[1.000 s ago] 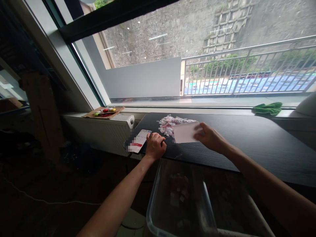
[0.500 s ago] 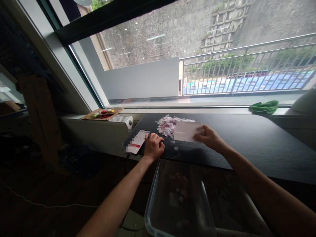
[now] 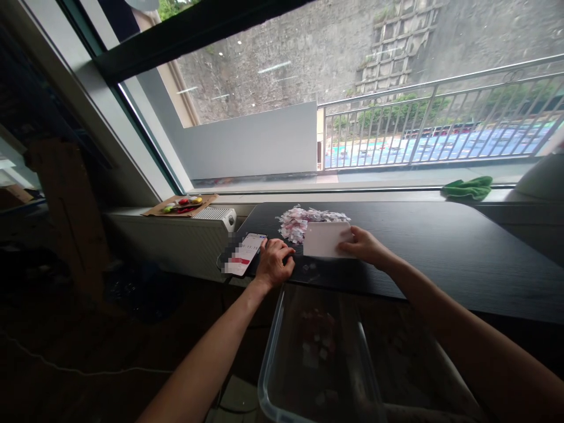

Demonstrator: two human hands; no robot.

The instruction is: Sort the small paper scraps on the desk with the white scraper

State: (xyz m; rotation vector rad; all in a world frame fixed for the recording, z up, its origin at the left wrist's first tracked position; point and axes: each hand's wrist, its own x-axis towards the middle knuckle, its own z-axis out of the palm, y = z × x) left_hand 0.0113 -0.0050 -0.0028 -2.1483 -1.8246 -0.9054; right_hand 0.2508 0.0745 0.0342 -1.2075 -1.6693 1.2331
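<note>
My right hand [image 3: 359, 244] grips the right end of a flat white rectangular card [image 3: 321, 239], thumb on the near face. The card stands tilted over the dark table, its far edge in front of a heap of small white and pinkish paper scraps [image 3: 293, 223]. My left hand [image 3: 275, 261] rests palm down at the table's near edge, fingers loosely bent, with a gap between thumb and forefinger. It lies right beside a phone [image 3: 247, 252] with a lit screen. A few loose scraps [image 3: 308, 268] lie between the hands.
Below the table edge stands a clear plastic bin [image 3: 271, 364] with scraps inside. A green cloth [image 3: 467, 188] lies on the windowsill at right. At left, a cardboard piece [image 3: 154, 208] with colourful items sits by a white radiator [image 3: 171, 235]. The dark table [image 3: 418, 247] extends right.
My right hand has moved the card a little left and toward me, along the near side of the heap. My left hand has stayed almost in place.
</note>
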